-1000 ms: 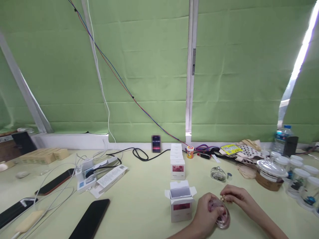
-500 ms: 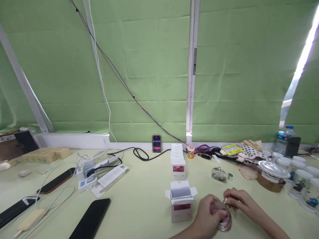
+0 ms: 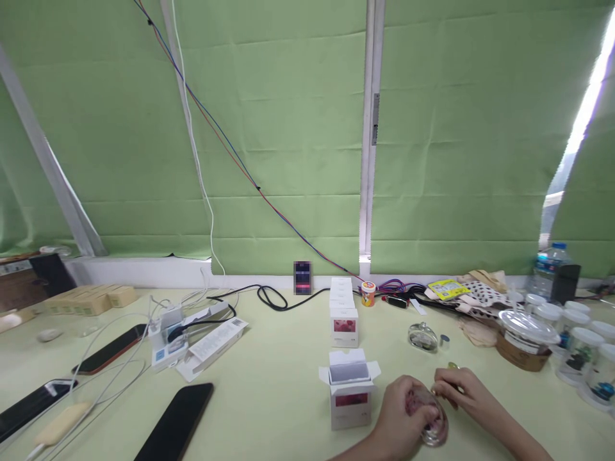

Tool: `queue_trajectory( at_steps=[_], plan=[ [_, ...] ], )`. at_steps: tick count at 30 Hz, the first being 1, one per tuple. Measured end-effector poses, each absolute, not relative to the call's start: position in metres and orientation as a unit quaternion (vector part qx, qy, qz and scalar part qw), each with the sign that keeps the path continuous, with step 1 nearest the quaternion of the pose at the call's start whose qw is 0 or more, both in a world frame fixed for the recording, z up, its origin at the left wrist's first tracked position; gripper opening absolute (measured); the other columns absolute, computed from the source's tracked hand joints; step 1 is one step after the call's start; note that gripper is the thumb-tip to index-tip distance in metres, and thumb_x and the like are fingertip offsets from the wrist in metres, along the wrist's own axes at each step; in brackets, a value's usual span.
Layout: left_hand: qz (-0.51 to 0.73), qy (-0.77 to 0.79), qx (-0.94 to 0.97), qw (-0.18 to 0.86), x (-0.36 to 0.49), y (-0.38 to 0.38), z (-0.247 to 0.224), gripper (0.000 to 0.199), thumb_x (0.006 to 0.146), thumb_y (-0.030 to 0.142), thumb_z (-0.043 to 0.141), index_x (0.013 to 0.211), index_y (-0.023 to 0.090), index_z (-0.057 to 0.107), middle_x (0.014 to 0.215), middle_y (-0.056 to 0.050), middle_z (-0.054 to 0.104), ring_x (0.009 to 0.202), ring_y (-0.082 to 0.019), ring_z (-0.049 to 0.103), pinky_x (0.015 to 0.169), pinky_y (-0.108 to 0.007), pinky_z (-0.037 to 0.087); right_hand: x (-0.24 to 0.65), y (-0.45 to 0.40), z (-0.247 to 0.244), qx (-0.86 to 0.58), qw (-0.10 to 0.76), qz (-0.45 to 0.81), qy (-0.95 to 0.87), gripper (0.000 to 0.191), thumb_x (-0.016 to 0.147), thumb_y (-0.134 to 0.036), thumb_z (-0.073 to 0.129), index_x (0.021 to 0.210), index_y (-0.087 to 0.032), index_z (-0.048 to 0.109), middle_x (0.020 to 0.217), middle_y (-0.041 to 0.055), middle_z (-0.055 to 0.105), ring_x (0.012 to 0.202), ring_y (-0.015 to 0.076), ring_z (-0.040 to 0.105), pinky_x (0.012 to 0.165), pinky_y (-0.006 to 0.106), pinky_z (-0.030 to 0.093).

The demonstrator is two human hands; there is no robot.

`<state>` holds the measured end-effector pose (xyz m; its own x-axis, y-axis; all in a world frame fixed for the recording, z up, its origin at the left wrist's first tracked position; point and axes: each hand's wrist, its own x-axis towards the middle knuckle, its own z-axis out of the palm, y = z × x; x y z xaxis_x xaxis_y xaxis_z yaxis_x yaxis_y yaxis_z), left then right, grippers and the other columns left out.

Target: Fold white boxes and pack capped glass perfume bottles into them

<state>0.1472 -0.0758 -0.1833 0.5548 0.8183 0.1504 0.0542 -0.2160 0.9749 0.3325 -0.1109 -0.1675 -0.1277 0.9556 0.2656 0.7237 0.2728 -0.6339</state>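
My left hand (image 3: pixel 401 416) is closed around a clear, rounded glass bottle (image 3: pixel 435 432) with pink bits inside, tilted so its neck points up and right. At that neck, the thumb and fingers of my right hand (image 3: pixel 459 390) are pinched together on a small gold part, mostly hidden by the fingertips. A yellowish-gold piece (image 3: pixel 453 365) shows just behind the right fingers; I cannot tell whether they hold it. Left of my hands stands an open white box (image 3: pixel 350 410) with a pink picture and raised flaps. Beyond them sits a second glass bottle (image 3: pixel 423 337) beside a small grey cap (image 3: pixel 444 342).
A row of white boxes (image 3: pixel 344 326) runs back behind the open one. Phones (image 3: pixel 175 422), cables and a power strip (image 3: pixel 168 349) lie at left. A lidded bowl (image 3: pixel 526 339), lidded jars (image 3: pixel 576 352) and cloths (image 3: pixel 485 294) occupy the right side.
My right hand has shifted slightly to the right, and more of the yellowish-gold piece behind its fingers shows. My left hand and the bottle stay nearly in place.
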Motion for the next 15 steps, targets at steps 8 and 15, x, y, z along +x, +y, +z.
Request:
queue_trajectory(
  at_steps=[8,15],
  plan=[
    [0.377,0.306,0.643,0.592,0.151,-0.072,-0.192,0.019,0.066,0.016,0.062,0.085,0.013,0.062,0.077,-0.002,0.062,0.075,-0.017,0.056,0.069,-0.025,0.043,0.339,-0.114,-0.161,-0.568,0.411,0.212,-0.68,0.045,0.089,-0.055,0.038,0.097,-0.022,0.066,0.076,0.0038,0.066,0.063,0.0189,0.059,0.058,0.027,0.047],
    [0.377,0.303,0.653,0.583,0.152,-0.074,-0.195,0.018,0.066,0.017,0.064,0.084,0.014,0.061,0.075,-0.001,0.061,0.074,-0.016,0.055,0.068,-0.025,0.042,0.338,-0.112,-0.156,-0.507,0.401,0.273,-0.712,0.024,0.089,-0.037,0.05,0.092,-0.025,0.071,0.089,0.0062,0.069,0.084,0.0229,0.064,0.076,0.031,0.05]
  ],
)
